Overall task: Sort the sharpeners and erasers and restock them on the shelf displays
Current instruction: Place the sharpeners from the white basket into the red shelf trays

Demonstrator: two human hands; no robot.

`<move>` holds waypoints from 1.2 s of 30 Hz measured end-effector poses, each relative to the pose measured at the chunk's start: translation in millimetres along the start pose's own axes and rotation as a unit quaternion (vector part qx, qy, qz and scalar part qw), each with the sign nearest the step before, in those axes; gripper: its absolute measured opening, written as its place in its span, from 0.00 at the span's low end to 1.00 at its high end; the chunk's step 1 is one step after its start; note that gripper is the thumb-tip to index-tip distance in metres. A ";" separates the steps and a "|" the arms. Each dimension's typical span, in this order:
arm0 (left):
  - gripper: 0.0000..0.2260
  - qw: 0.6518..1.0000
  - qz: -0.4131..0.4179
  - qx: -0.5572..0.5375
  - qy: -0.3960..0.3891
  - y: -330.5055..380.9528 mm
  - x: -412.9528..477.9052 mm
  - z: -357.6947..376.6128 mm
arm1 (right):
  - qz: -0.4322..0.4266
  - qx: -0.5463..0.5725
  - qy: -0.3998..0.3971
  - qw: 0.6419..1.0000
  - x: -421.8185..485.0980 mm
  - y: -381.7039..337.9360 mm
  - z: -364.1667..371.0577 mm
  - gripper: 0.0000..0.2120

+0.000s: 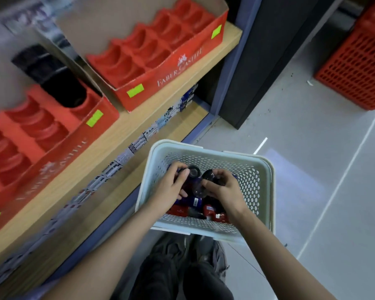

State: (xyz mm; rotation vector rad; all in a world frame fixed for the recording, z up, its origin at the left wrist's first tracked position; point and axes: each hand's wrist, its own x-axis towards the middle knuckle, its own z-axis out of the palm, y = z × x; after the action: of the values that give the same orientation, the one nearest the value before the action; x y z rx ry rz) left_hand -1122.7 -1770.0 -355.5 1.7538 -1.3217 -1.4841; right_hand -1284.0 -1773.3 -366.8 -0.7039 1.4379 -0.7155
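A white perforated basket [262, 174] sits low in front of me, holding several blue, black and red sharpeners [210, 211]. Both hands are inside it. My left hand [171, 185] grips a dark blue sharpener [192, 171] with a black end. My right hand [223, 189] curls its fingers round another dark sharpener [208, 175] beside the first. Two red display boxes stand on the wooden shelf: one [160, 50] at upper centre with bare moulded slots, one [41, 135] at left with black sharpeners [52, 81] at its back.
The wooden shelf edge [139, 118] runs diagonally, with a lower shelf of small white boxes [152, 131] beneath it. A red plastic crate [359, 61] stands on the grey floor at the right. A dark post [258, 61] rises past the shelf end. My legs are below the basket.
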 end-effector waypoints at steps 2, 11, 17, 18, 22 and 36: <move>0.03 1.000 0.003 -0.001 -0.005 17.4 -18.6 -9.2 | -0.021 -0.005 -0.009 1.000 -18.3 -20.3 1.7 0.13; 0.09 0.993 0.083 0.059 0.051 103.9 -119.2 -61.8 | -0.133 -0.088 -0.034 0.987 -84.5 -124.2 15.7 0.15; 0.11 0.961 0.184 0.027 0.206 156.9 -153.9 -114.7 | -0.212 -0.110 -0.057 0.969 -113.2 -182.1 41.5 0.15; 0.13 0.946 0.189 0.025 0.262 163.0 -154.1 -124.3 | -0.227 -0.115 -0.062 0.965 -115.7 -191.0 46.6 0.14; 0.14 0.898 0.170 0.081 0.397 173.0 -142.8 -151.0 | -0.290 -0.140 -0.070 0.944 -118.0 -223.9 72.2 0.16; 0.15 0.900 0.137 0.175 0.376 159.7 -111.6 -144.7 | -0.436 -0.337 -0.049 0.833 -50.6 -272.9 144.3 0.16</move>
State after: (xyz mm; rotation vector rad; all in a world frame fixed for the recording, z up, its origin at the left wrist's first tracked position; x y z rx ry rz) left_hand -1038.4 -1768.2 -128.0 1.9505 -1.3559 -0.3332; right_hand -1143.5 -1900.7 -117.9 -2.0027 1.2192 -0.8209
